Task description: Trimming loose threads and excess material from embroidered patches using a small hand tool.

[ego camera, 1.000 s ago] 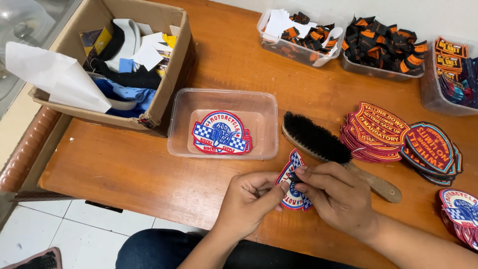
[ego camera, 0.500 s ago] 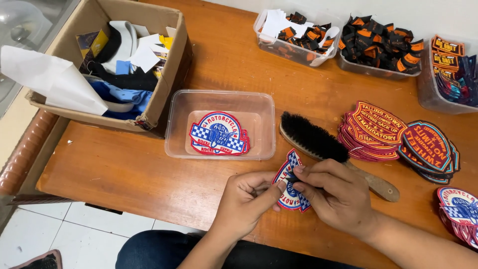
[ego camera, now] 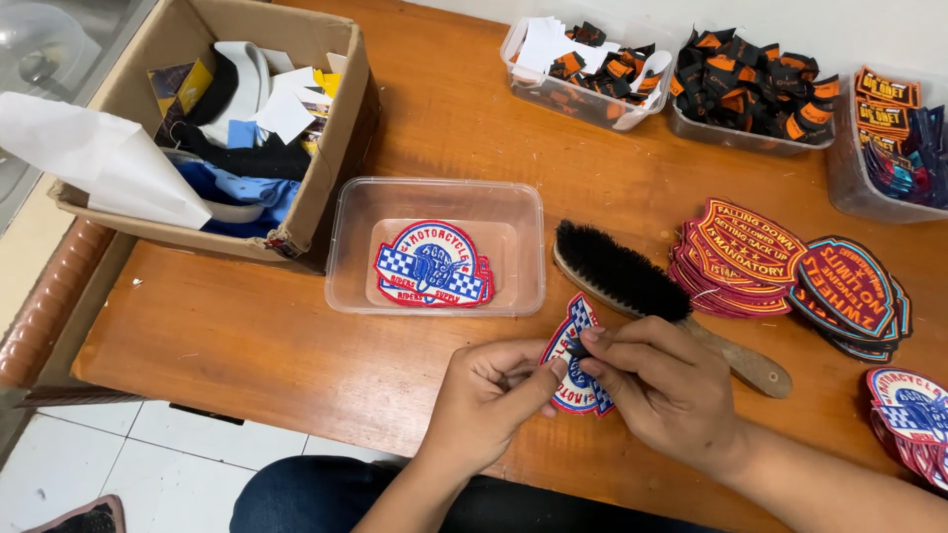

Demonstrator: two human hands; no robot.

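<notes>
A wooden table (ego camera: 247,336) with an orange-brown top fills most of the view; its grain shows under even, soft light with only faint shadows; a rounded, ribbed brown edge (ego camera: 44,306) runs along its left side; below it lies a floor of pale square tiles (ego camera: 168,454) with dark joints; a pale wall (ego camera: 790,25) stands behind the table's far edge.

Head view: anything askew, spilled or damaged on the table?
Nothing spilled. The brown cardboard box at the table's left has a torn, ragged front corner, and white paper hangs over its rim. The left hand and right hand hold a checkered embroidered patch; the patch stacks look tidy.
</notes>
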